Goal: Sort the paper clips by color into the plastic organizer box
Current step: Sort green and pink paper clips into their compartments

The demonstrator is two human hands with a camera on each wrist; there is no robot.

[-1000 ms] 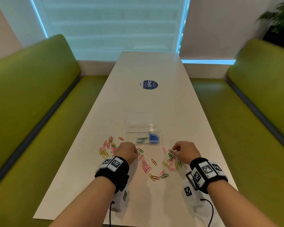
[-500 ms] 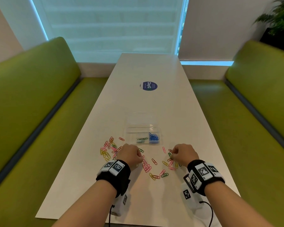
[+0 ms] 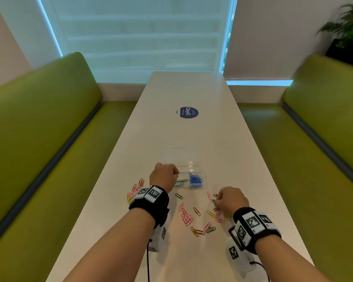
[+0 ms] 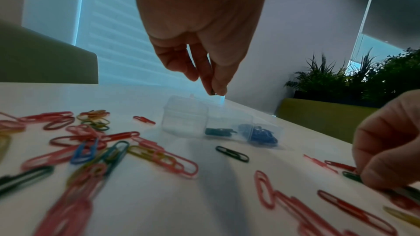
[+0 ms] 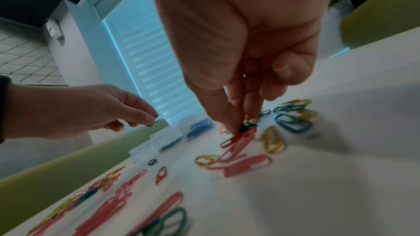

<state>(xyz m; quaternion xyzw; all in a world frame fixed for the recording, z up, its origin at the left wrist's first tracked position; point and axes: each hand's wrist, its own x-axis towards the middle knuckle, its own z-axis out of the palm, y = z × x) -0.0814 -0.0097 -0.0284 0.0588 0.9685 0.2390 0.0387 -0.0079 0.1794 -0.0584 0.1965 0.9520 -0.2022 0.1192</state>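
My left hand (image 3: 176, 174) pinches a green paper clip (image 3: 178, 173) between thumb and forefinger, held just above the left side of the clear plastic organizer box (image 3: 179, 157). The same held clip (image 5: 159, 117) shows in the right wrist view. Inside the box lie blue clips (image 3: 195, 179) on the right and green clips (image 3: 181, 181) beside them. My right hand (image 3: 215, 201) is down on the table, its fingertips (image 5: 234, 126) pinching a dark green clip (image 5: 246, 125) among red and yellow ones.
Loose pink, red, yellow and green clips (image 3: 185, 217) lie scattered between my hands. Another heap (image 3: 135, 190) sits left of my left wrist, and a single green clip (image 3: 179, 196) lies before the box. A round blue sticker (image 3: 187, 112) is farther up the white table (image 3: 192, 88); green benches flank it.
My left hand has lifted from the table and moved forward to the box, carrying a green clip. My right hand has stayed low on the right-hand clips, closing on a green one.
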